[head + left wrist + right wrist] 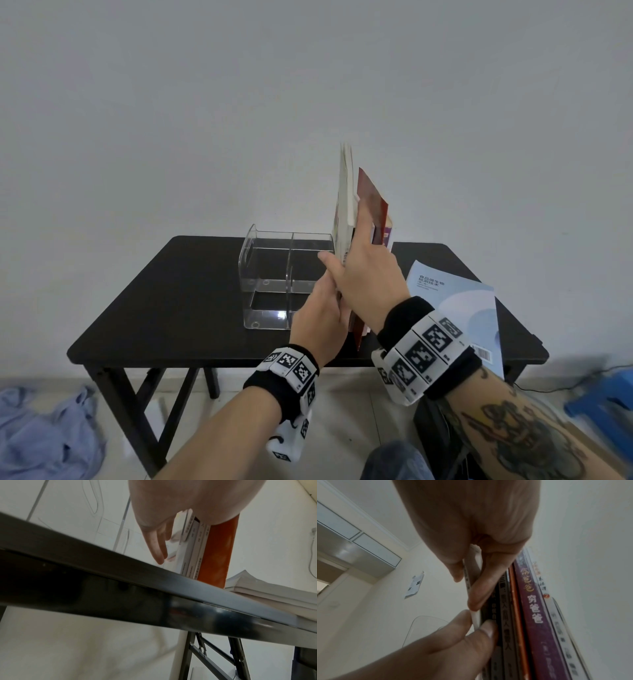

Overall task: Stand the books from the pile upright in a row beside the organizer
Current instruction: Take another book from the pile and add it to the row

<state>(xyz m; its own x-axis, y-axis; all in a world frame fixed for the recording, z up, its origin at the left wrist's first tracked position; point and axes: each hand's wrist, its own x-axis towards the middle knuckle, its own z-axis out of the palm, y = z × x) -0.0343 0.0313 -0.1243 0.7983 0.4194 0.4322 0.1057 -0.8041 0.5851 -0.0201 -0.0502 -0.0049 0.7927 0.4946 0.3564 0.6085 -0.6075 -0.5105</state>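
A row of several books stands upright on the black table, right of the clear acrylic organizer. My right hand pinches the tall white book at the row's left end, thumb on its left face, fingers between it and the red book. My left hand holds the same white book lower down at its spine, thumb and finger on either side. A purple book and an orange-red spine stand further right. The pile, with a pale blue book on top, lies flat at the right.
The pile overhangs the table's near right edge. A blue cloth lies on the floor at the left, and a blue stool stands at the right. Folding legs run under the table.
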